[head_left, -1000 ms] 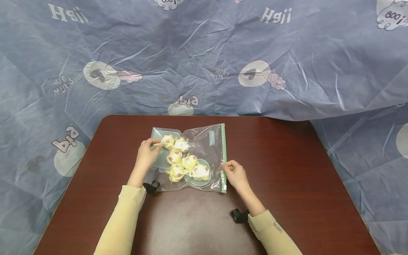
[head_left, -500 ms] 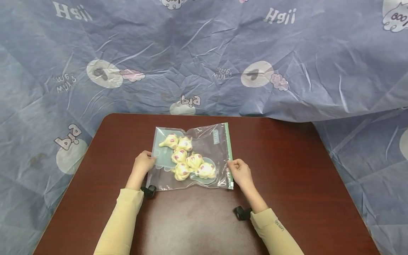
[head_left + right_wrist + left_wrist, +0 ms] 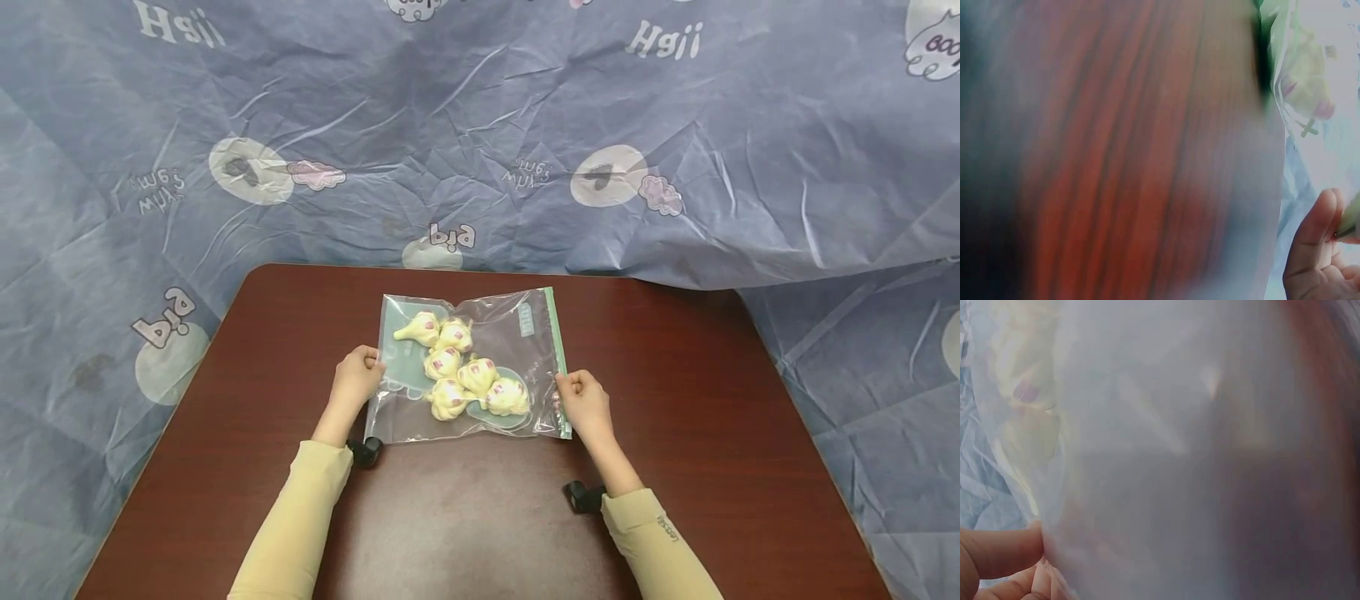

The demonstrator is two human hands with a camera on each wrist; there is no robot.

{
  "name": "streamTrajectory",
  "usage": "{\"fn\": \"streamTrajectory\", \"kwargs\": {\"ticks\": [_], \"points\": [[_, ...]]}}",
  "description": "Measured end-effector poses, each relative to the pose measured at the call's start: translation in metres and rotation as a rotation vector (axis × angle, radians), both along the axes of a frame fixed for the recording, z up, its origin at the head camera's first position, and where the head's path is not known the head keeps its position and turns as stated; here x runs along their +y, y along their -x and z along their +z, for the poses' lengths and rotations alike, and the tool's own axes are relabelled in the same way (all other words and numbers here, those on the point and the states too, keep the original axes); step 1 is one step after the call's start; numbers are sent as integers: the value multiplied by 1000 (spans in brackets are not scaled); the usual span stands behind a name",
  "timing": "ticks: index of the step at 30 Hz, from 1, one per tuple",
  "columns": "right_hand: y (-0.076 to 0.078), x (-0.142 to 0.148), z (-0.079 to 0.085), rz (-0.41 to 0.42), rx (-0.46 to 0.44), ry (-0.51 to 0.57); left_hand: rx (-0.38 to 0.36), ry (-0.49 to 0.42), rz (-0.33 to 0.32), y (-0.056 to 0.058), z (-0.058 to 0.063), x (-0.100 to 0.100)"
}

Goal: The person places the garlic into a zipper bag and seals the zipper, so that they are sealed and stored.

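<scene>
A clear zip-top bag [image 3: 510, 350] with a green zip strip along its right side holds several pale yellow garlic bulbs [image 3: 477, 377] with purplish marks. My left hand [image 3: 356, 375] pinches the bag's left edge between thumb and fingers; the left wrist view shows the thumb [image 3: 1010, 551] pressed on the plastic. At the opposite side, my right hand [image 3: 585, 402] pinches the green zip strip [image 3: 558, 333] partway down. Pale blue-green printed patches show on the bag behind the bulbs. In the right wrist view, the fingers [image 3: 1313, 244] grip the green edge.
A dark red-brown wooden table [image 3: 450, 517] lies beneath the bag. Behind it hangs a blue-grey patterned cloth [image 3: 465, 167]. Each wrist wears a small black camera, and the left one [image 3: 366, 452] sits near the bag's lower left corner.
My left hand has gone from the leftmost garlic bulb down to the bag's left edge. The bag and both hands have shifted right in the head view.
</scene>
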State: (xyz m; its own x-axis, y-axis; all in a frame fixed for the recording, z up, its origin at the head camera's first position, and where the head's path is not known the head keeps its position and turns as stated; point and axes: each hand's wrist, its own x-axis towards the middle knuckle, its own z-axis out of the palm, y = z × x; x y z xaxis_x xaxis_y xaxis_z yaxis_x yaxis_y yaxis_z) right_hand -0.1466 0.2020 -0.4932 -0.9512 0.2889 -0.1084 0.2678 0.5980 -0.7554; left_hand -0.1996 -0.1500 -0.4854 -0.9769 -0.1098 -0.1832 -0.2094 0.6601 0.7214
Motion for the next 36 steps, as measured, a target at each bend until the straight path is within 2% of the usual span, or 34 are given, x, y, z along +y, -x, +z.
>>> {"fn": "streamTrajectory", "kwargs": {"ticks": [11, 18, 24, 33, 36], "points": [[0, 17, 0, -29, 7, -1, 49, -36, 22, 2, -4, 19], [0, 23, -4, -29, 11, -50, 71, -65, 33, 3, -9, 26], [1, 25, -4, -21, 2, -50, 84, -78, 41, 4, -13, 27], [2, 30, -4, -28, -51, -69, 53, -84, 31, 2, -10, 25], [3, 32, -4, -30, -65, -89, 70, -96, 33, 1, -8, 24]]}}
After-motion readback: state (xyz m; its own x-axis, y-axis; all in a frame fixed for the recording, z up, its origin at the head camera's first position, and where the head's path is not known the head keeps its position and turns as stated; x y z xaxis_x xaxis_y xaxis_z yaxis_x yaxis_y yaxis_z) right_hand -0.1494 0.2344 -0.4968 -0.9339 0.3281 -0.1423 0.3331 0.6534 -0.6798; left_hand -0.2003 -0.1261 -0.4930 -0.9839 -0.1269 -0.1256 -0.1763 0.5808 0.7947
